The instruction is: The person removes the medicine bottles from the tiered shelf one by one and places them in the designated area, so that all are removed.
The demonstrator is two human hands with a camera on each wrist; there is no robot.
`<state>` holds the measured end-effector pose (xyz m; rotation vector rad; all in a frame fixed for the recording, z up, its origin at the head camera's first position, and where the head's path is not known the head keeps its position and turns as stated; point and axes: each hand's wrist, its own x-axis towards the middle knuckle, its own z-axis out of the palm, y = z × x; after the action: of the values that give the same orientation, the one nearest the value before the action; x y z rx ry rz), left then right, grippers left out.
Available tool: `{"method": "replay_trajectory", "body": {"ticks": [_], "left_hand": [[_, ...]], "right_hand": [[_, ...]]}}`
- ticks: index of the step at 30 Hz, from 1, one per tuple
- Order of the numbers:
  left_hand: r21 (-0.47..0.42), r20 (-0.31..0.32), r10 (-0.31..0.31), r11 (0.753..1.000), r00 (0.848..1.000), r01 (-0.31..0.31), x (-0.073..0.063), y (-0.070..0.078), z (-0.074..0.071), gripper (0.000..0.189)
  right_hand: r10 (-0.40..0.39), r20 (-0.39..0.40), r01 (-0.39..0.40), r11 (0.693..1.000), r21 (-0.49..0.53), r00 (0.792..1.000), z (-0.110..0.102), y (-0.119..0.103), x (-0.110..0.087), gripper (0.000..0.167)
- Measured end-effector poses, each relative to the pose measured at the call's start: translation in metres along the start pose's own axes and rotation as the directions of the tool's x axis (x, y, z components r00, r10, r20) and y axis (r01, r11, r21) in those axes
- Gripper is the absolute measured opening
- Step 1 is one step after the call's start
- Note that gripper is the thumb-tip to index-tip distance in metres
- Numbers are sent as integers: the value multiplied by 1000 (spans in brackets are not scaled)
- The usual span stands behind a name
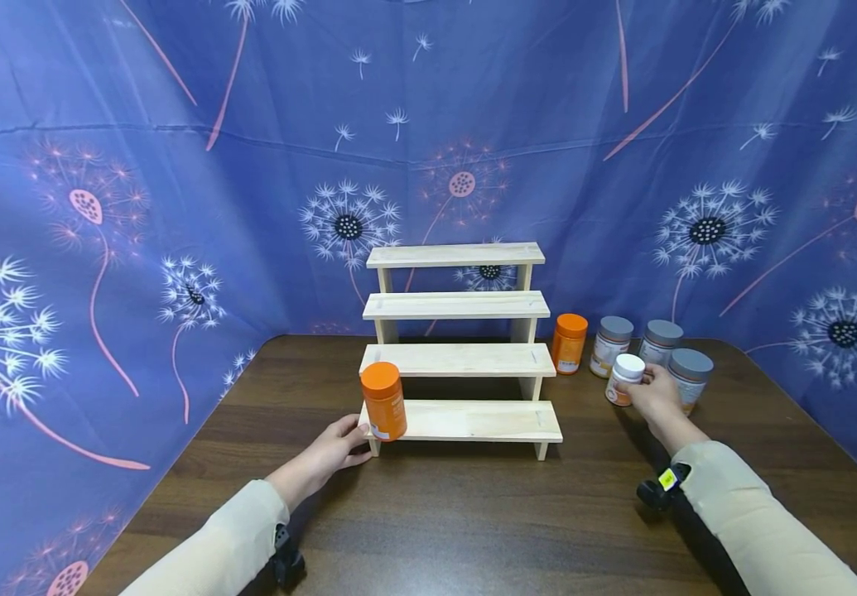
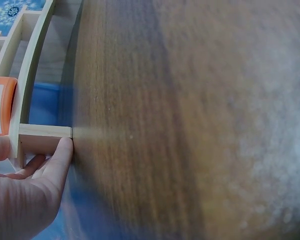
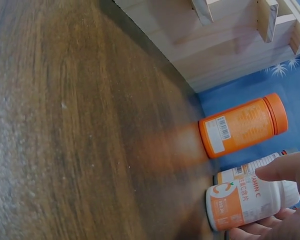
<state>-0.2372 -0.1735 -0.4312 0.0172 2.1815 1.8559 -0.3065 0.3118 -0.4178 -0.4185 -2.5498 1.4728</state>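
A four-tier wooden step rack stands mid-table in the head view. On the left end of its lowest step sits an orange bottle with an orange lid, upright. My left hand holds that same end of the rack, its fingers around the front leg in the left wrist view. Over to the right, my right hand grips a small white vitamin C bottle with an orange-and-white label. The thumb lies along one side of it, the other fingers partly hidden behind.
Right of the rack stands a second orange bottle. Beside it are grey-lidded bottles: one behind the white bottle, another farther back, and a third close by my right hand. A blue dandelion-print cloth hangs behind the brown table.
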Motion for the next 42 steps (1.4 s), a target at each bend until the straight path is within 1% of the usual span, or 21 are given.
{"method": "replay_trajectory", "body": {"ticks": [4,10,16,21,25,29,32,36,39,42], "left_hand": [[-2,4,6,1000,1000,-6,0,-1,0,40],[-1,13,11,1000,1000,-11,1,-1,-1,40],[2,13,13,1000,1000,-13,1,-1,-1,40],[0,0,-2,1000,1000,2,2,-2,-2,40],[7,14,5,1000,1000,-5,3,-3,-2,40],[3,29,16,1000,999,-16,3,-3,-3,39],[-2,34,19,1000,999,-19,2,-2,-3,40],[-2,40,20,1000,999,-20,1,0,-3,39],[-4,39,18,1000,999,-18,1,-1,-3,39],[-4,27,11,1000,1000,-11,1,-1,-3,40]], "right_hand": [[-4,-3,4,1000,28,1000,-1,-3,0,71],[-23,-39,26,998,54,999,-2,-11,1,67],[-13,-47,17,997,77,999,-3,-20,3,65],[-48,-92,58,992,113,995,-3,-28,3,63],[-61,-114,77,987,141,992,-6,-36,2,65],[-50,-122,69,984,162,991,-11,-43,2,66],[-51,-118,70,984,164,992,-13,-47,2,67],[-74,-117,91,984,151,990,-14,-52,-1,66],[-88,-120,104,985,137,989,-13,-56,-3,66],[-98,-129,117,982,148,987,-12,-60,-5,66]]}}
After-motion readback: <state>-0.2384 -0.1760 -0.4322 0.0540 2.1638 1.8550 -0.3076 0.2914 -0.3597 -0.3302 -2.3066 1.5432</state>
